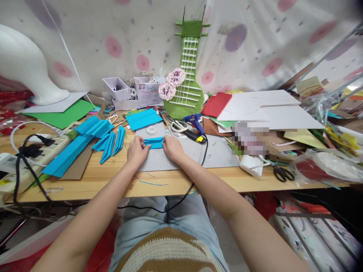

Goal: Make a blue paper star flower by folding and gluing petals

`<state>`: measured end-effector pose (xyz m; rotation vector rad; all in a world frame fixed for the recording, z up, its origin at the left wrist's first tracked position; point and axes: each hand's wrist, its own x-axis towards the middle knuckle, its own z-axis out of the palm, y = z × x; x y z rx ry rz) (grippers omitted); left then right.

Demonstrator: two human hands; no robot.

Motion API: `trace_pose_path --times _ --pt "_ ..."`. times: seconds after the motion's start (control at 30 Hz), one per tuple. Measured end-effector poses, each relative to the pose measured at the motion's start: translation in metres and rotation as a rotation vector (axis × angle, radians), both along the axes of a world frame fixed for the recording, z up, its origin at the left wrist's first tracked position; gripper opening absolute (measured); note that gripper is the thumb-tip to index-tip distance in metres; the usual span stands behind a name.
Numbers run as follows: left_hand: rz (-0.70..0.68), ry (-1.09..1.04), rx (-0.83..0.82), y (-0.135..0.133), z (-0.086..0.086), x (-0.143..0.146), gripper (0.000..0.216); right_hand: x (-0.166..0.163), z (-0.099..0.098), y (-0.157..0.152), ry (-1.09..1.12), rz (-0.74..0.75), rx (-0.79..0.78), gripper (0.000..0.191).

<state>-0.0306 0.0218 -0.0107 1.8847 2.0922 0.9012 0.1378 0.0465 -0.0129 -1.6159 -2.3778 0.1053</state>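
Observation:
Between my hands, a folded strip of blue paper (154, 143) lies over the grey cutting mat (181, 160). My left hand (137, 150) pinches its left end with thumb and fingers. At the right end, my right hand (172, 147) grips the same paper. Creases run along its length. Several folded blue paper pieces (106, 146) are heaped to the left, beside a long blue strip (68, 155) on brown cardboard. A flat blue sheet (144, 118) rests behind my hands, and a white ring-shaped spool (152, 130) sits just in front of it.
A blue glue gun (194, 122), white-handled scissors (179, 126) and a black cutter (195, 136) lie right of my hands; a black cord crosses the table edge. Behind stands a green guitar-shaped craft (184, 102). Left is a power strip (53, 145); far right, black scissors (283, 174).

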Motion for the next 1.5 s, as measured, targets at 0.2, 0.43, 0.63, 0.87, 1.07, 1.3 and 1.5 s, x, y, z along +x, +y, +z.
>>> trace_pose_path --times 0.2,0.43,0.63,0.87,1.07,1.3,1.5 --pt "0.010 0.051 0.006 -0.001 -0.002 -0.001 0.023 -0.003 0.000 -0.001 -0.044 -0.017 -0.017 0.021" --pt "0.035 0.132 -0.015 -0.002 0.000 0.001 0.023 -0.003 -0.003 0.000 -0.022 0.001 0.004 0.022" --pt "-0.167 0.234 0.037 0.001 0.005 0.001 0.009 0.001 0.000 -0.003 0.001 0.046 0.124 0.020" --pt "-0.414 0.352 0.023 0.005 0.008 -0.001 0.027 0.006 -0.001 -0.001 -0.012 0.239 0.172 0.025" --pt "-0.454 0.372 0.024 0.008 0.010 -0.004 0.026 0.012 -0.005 0.007 -0.028 0.329 0.179 0.025" --pt "-0.481 0.401 -0.054 0.011 0.024 -0.002 0.022 0.015 -0.004 0.007 -0.006 0.342 0.197 0.024" --pt "-0.157 0.435 -0.031 0.005 0.020 0.023 0.035 0.016 -0.001 0.006 0.026 0.317 0.174 0.022"
